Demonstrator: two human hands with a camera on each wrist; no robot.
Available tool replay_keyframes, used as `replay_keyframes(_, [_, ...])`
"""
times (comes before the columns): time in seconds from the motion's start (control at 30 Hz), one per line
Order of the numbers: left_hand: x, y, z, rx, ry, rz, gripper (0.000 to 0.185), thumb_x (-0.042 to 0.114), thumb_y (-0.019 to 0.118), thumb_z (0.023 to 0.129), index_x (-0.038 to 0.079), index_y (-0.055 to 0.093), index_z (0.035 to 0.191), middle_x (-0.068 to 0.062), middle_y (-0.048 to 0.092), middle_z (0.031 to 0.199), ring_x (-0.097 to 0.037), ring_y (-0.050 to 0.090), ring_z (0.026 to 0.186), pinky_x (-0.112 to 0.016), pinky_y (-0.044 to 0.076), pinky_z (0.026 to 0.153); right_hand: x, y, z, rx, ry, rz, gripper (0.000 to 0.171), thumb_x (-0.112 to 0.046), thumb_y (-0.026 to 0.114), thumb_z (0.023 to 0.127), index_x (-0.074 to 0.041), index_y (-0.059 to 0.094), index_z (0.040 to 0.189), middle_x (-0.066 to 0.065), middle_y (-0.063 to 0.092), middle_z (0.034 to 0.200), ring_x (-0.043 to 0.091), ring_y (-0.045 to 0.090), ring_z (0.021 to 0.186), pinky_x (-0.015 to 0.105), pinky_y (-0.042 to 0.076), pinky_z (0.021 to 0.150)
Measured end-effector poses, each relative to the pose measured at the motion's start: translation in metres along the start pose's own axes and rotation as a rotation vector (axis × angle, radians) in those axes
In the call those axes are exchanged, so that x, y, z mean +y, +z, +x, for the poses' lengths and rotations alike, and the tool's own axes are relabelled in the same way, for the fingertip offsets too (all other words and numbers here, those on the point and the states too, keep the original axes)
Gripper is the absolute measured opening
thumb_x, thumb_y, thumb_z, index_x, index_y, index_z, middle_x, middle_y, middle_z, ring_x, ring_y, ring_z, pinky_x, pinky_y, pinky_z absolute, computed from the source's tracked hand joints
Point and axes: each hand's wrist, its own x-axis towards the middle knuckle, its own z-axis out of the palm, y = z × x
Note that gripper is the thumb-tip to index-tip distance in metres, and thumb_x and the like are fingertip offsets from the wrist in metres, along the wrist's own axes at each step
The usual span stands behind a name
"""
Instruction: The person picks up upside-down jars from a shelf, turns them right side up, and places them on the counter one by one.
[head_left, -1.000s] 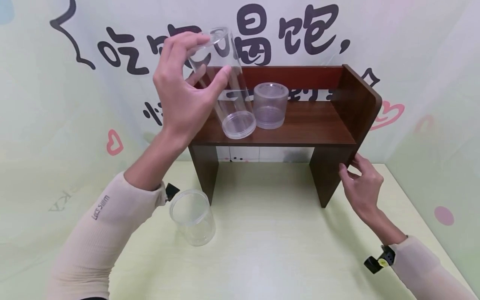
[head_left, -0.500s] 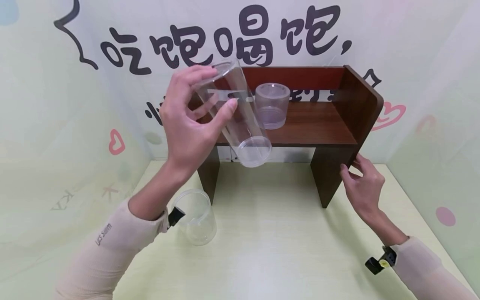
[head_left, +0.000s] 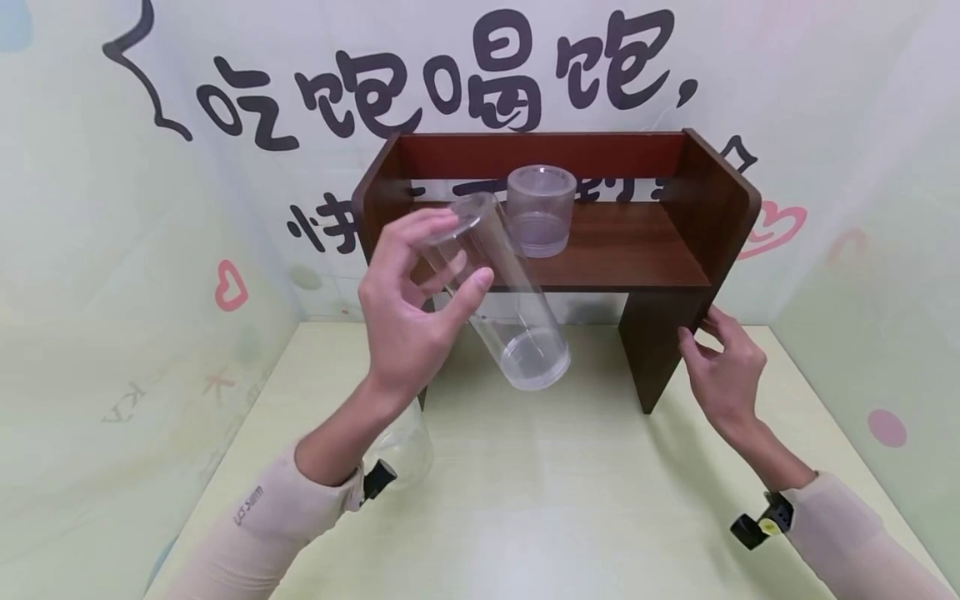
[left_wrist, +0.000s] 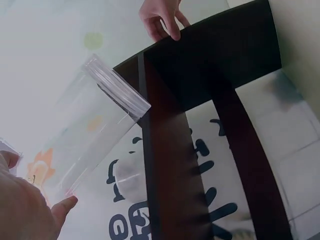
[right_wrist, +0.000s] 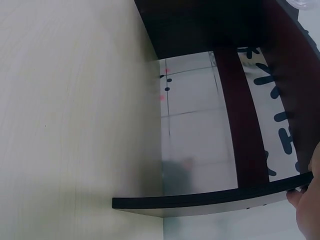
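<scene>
My left hand (head_left: pixel 408 321) grips a tall clear plastic jar (head_left: pixel 513 304) near its upper end, thumb on one side and fingers on the other. The jar tilts, its thick end down and to the right, in front of the brown wooden shelf (head_left: pixel 630 254). In the left wrist view the jar (left_wrist: pixel 100 135) looks see-through, with nothing visible inside. At the shelf's right side panel, my right hand (head_left: pixel 727 375) holds the edge between thumb and fingers. A short clear jar (head_left: pixel 540 212) stands upright on the shelf board.
A wider clear jar (head_left: pixel 408 446) stands on the pale table (head_left: pixel 540 517), partly hidden behind my left wrist. Under the shelf board is a gap between two side panels. A printed cloth backdrop (head_left: pixel 247 192) rises behind and at both sides.
My left hand has brought the tall jar down and to the right, from in front of the shelf board to lower before the shelf. My right hand stays at the side panel.
</scene>
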Motion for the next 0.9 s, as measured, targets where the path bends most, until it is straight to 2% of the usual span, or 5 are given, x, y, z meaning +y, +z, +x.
replay_keyframes(0.4, [-0.015, 0.010, -0.035, 0.049, -0.145, -0.099, 0.048, -0.004, 0.079, 0.085, -0.011, 0.061, 0.128, -0.017, 0.060, 0.136, -0.034, 0.066, 0.121, -0.053, 0.060, 0.096, -0.015, 0.000, -0.011, -0.124, 0.132, 0.034, 0.055, 0.008, 0.073, 0.090, 0.001, 0.062, 0.143, 0.018, 0.069, 0.132, -0.010, 0.059, 0.115, 0.006, 0.051, 0.092])
replay_keyframes(0.57, [-0.020, 0.017, -0.048, 0.098, -0.185, -0.153, 0.050, -0.005, 0.078, 0.084, -0.013, 0.059, 0.130, -0.016, 0.059, 0.137, -0.033, 0.064, 0.126, -0.049, 0.061, 0.096, -0.025, -0.003, -0.023, -0.025, 0.074, 0.014, 0.062, 0.007, 0.074, 0.088, 0.000, 0.058, 0.148, 0.020, 0.061, 0.143, 0.008, 0.053, 0.129, 0.010, 0.045, 0.101])
replay_keyframes(0.7, [-0.026, 0.022, -0.061, 0.142, -0.219, -0.176, 0.051, -0.004, 0.078, 0.085, -0.014, 0.057, 0.130, -0.016, 0.057, 0.136, -0.034, 0.062, 0.128, -0.048, 0.062, 0.096, -0.031, -0.003, -0.033, 0.066, -0.004, 0.028, 0.058, 0.010, 0.074, 0.084, 0.007, 0.061, 0.141, 0.027, 0.061, 0.140, 0.008, 0.051, 0.132, 0.015, 0.043, 0.101])
replay_keyframes(0.8, [-0.030, 0.026, -0.069, 0.176, -0.246, -0.191, 0.051, -0.004, 0.077, 0.085, -0.014, 0.056, 0.130, -0.015, 0.057, 0.136, -0.038, 0.060, 0.129, -0.048, 0.062, 0.096, -0.038, -0.004, -0.038, 0.049, -0.052, 0.064, 0.053, 0.011, 0.074, 0.082, 0.011, 0.065, 0.134, 0.030, 0.065, 0.133, 0.003, 0.052, 0.130, 0.016, 0.044, 0.099])
replay_keyframes(0.9, [-0.034, 0.030, -0.077, 0.213, -0.271, -0.205, 0.051, -0.002, 0.076, 0.087, -0.014, 0.055, 0.131, -0.014, 0.057, 0.136, -0.041, 0.058, 0.130, -0.047, 0.062, 0.096, -0.048, -0.003, -0.043, -0.037, -0.081, 0.131, 0.051, 0.012, 0.074, 0.081, 0.011, 0.067, 0.131, 0.029, 0.067, 0.128, 0.001, 0.056, 0.124, 0.016, 0.046, 0.100])
